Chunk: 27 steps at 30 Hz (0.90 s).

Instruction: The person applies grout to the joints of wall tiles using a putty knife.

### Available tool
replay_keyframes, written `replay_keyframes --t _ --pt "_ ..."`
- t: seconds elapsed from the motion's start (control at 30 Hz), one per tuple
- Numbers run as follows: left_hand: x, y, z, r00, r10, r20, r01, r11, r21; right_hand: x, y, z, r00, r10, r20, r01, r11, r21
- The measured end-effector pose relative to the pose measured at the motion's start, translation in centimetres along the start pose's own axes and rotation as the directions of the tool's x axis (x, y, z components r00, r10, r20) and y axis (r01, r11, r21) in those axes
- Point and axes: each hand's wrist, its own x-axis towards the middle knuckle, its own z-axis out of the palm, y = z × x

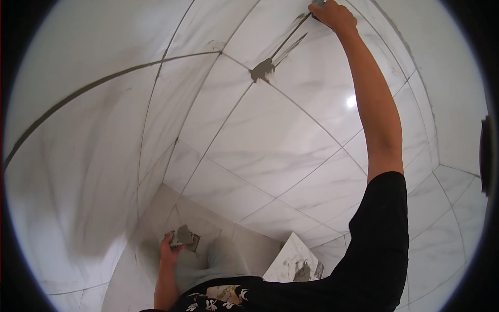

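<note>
High on the marbled white tile wall (pixel 270 130), my right hand (pixel 337 15) is closed around a small grey scraper (pixel 318 3), partly cut off by the top edge of the view. Below it, dark grey grout streaks run along a tile joint to a thick smear of grout (pixel 262 69) where joints cross. Low at the left, my left hand (pixel 169 250) grips a small grout-caked holder, whose exact kind I cannot tell. A lump of wet grey grout (pixel 184 234) sits on top of it.
A loose white tile piece (pixel 293 257) with grout smears leans near the wall's base, beside my body. The side wall (pixel 88 171) at the left has a dark grout-filled joint (pixel 99 82). Beneath my left hand lies the beige floor (pixel 202 212).
</note>
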Motion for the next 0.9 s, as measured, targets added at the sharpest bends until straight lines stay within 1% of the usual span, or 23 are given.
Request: replay_keyframes --t 0.07,0.1,0.13,0.17,0.2,0.23,0.27,0.3,0.33,0.37,0.43,0.5,0.53,0.57,0.6,0.63,0.67,0.73,0.77,0.83,0.87,0.9 --pt "0.9 -0.2 -0.7 0.999 -0.041 0.013 0.041 0.999 -0.001 -2.5 -1.8 1.3 0.996 0.009 0.085 -0.015 0.997 0.073" --pt "0.9 -0.1 -0.8 0.999 -0.046 -0.003 0.046 0.999 0.006 -4.3 -3.0 1.7 0.976 -0.117 0.183 0.113 0.993 0.034" --pt "0.8 0.1 -0.8 0.998 -0.039 0.047 0.039 0.999 0.009 -4.8 -3.3 4.9 0.973 -0.019 0.231 0.017 1.000 0.012" --pt "0.8 0.1 -0.8 0.995 -0.035 0.099 0.034 0.999 0.014 -7.6 -4.6 5.7 0.969 -0.031 0.244 0.013 0.997 0.074" --pt "0.9 0.0 -0.9 0.995 -0.039 0.091 0.036 0.999 0.027 -10.3 -6.0 6.3 0.962 -0.038 0.272 0.011 0.995 0.101" --pt "1.1 -0.1 -1.2 0.995 -0.029 0.100 0.024 0.998 0.051 -12.8 -7.5 7.2 0.944 -0.017 0.329 -0.032 0.989 0.142" --pt "1.2 -0.3 -1.3 0.994 -0.019 0.112 0.011 0.997 0.071 -15.5 -8.7 9.0 0.957 -0.042 0.287 -0.013 0.982 0.186" --pt "1.6 -0.5 -1.3 0.994 -0.023 0.107 0.013 0.996 0.091 -17.7 -9.7 11.1 0.959 -0.092 0.269 0.041 0.981 0.190" --pt "1.6 -0.8 -1.7 0.992 -0.012 0.128 0.002 0.997 0.083 -20.2 -10.6 11.4 0.947 -0.128 0.293 0.080 0.982 0.172" --pt "1.5 -0.6 -1.5 0.988 0.012 0.152 -0.022 0.998 0.062 -21.8 -10.9 12.1 0.911 -0.209 0.354 0.144 0.969 0.201" --pt "0.0 0.4 -0.8 0.986 0.022 0.164 -0.034 0.997 0.072 -24.1 -10.8 10.7 0.854 -0.236 0.464 0.085 0.942 0.323" --pt "-2.6 1.3 2.2 0.978 0.051 0.201 -0.061 0.997 0.041 -26.7 -8.5 8.5 0.835 -0.305 0.458 -0.021 0.814 0.581" --pt "-4.8 2.5 4.8 0.973 0.089 0.212 -0.093 0.996 0.007 -28.0 -7.2 7.5 0.725 -0.343 0.597 -0.364 0.545 0.755" --pt "-6.7 3.7 7.8 0.977 0.115 0.180 -0.105 0.992 -0.063 -29.8 -5.8 6.6 0.565 -0.448 0.693 -0.685 0.215 0.697" --pt "-8.4 4.9 11.1 0.983 0.117 0.144 -0.099 0.987 -0.124 -32.0 -4.6 6.3 0.566 -0.569 0.597 -0.737 -0.024 0.675" --pt "-10.2 6.4 14.7 0.979 0.125 0.161 -0.103 0.985 -0.139 -33.9 -3.7 6.1 0.578 -0.657 0.485 -0.774 -0.253 0.580" --pt "-11.0 8.1 18.2 0.976 0.126 0.175 -0.100 0.984 -0.150 -35.4 -3.7 5.9 0.551 -0.680 0.483 -0.790 -0.240 0.564" --pt "-11.4 9.9 23.1 0.942 0.182 0.281 -0.126 0.970 -0.206 -37.2 -3.1 4.3 0.631 -0.725 0.278 -0.721 -0.415 0.555" --pt "-12.0 10.8 24.9 0.934 0.206 0.292 -0.146 0.966 -0.215 -37.8 -2.8 4.0 0.623 -0.732 0.276 -0.729 -0.415 0.545" --pt "-13.3 12.1 26.8 0.920 0.229 0.318 -0.163 0.962 -0.221 -38.6 -1.7 3.4 0.594 -0.790 0.151 -0.580 -0.290 0.762" --pt "-13.7 12.7 27.5 0.895 0.269 0.356 -0.208 0.957 -0.201 -38.8 -1.2 3.2 0.597 -0.788 0.153 -0.576 -0.288 0.765" --pt "-14.1 13.0 27.8 0.862 0.308 0.402 -0.252 0.950 -0.186 -39.2 -1.1 2.8 0.624 -0.768 0.147 -0.427 -0.177 0.887"
